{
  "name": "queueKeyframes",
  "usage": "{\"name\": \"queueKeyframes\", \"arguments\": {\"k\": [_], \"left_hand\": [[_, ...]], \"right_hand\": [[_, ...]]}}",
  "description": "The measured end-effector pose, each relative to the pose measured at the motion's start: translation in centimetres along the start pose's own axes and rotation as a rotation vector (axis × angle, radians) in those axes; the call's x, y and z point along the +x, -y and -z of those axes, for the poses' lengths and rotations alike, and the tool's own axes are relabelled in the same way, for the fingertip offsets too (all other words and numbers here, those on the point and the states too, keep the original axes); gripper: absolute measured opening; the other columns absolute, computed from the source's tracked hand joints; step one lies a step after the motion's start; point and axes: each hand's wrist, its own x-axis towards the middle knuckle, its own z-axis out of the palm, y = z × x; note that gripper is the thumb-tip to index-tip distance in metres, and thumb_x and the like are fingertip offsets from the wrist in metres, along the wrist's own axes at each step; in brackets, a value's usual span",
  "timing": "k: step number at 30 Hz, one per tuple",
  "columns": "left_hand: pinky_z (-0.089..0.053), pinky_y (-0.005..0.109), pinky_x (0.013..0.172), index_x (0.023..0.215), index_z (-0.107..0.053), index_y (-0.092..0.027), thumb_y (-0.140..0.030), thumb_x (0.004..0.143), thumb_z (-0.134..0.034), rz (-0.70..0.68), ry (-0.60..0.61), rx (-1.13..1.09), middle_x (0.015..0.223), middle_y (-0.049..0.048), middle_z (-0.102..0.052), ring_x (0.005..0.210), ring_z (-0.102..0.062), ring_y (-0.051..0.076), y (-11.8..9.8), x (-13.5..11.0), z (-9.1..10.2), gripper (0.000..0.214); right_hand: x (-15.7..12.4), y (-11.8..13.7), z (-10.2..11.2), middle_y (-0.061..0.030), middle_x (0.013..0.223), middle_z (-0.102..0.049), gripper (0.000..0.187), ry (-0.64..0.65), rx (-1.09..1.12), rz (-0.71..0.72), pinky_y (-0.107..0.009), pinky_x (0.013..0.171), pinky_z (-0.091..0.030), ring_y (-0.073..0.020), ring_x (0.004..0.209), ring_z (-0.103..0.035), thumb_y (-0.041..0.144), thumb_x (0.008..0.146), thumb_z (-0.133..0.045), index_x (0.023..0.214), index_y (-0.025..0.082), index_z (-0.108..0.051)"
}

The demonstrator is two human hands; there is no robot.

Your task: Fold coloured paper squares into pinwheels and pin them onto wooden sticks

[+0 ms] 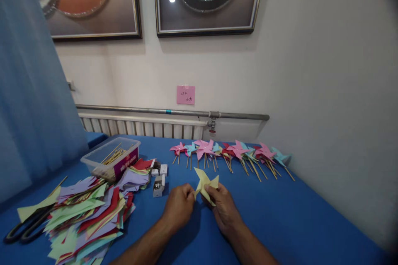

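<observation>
A pale yellow paper pinwheel (pixel 203 179) is held up over the blue cloth, its pointed blades folded toward the middle. My right hand (pixel 224 207) pinches it near the centre, with the thumb on the front and the fingers behind. On the other side, my left hand (pixel 179 205) is closed at the tip of the lower left blade; its fingertips are partly hidden. No stick shows on this pinwheel. Just left of my left hand stands a small open box (pixel 158 186) holding small shiny metal pieces.
Finished pinwheels (pixel 205 147) on sticks lie along the table's back. At left are a heap of coloured paper pieces (pixel 90 215), black-handled scissors (pixel 31 223) and a clear plastic tub (pixel 90 159) of thin sticks. A radiator (pixel 139 126) and wall stand behind the blue-covered table (pixel 280 215).
</observation>
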Motion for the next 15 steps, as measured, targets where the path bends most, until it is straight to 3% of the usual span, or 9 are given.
{"name": "queueKeyframes", "arguments": {"k": [7, 15], "left_hand": [[-0.031, 0.025, 0.06, 0.063, -0.052, -0.018, -0.014, 0.084, -0.046, -0.005, 0.02, -0.063, 0.058, -0.0041, -0.052, 0.061, -0.05, 0.012, 0.25, 0.01, -0.35, 0.022], [-0.03, 0.025, 0.059, 0.063, -0.051, -0.019, -0.015, 0.083, -0.045, -0.006, 0.024, -0.083, 0.057, -0.0041, -0.05, 0.06, -0.048, 0.012, 0.15, -0.11, -0.4, 0.021]], "right_hand": [[-0.09, 0.15, -0.03, 0.001, 0.069, -0.071, 0.032, -0.021, 0.003, 0.01, -0.025, 0.061, -0.049, -0.0135, 0.06, -0.06, 0.03, 0.056, -0.09, 0.079, 0.018, -0.071], [-0.33, 0.34, -0.37, -0.0013, 0.069, -0.073, 0.032, -0.004, 0.016, 0.015, -0.029, 0.07, -0.052, -0.0199, 0.069, -0.068, 0.03, 0.056, -0.088, 0.08, 0.018, -0.071]]}}
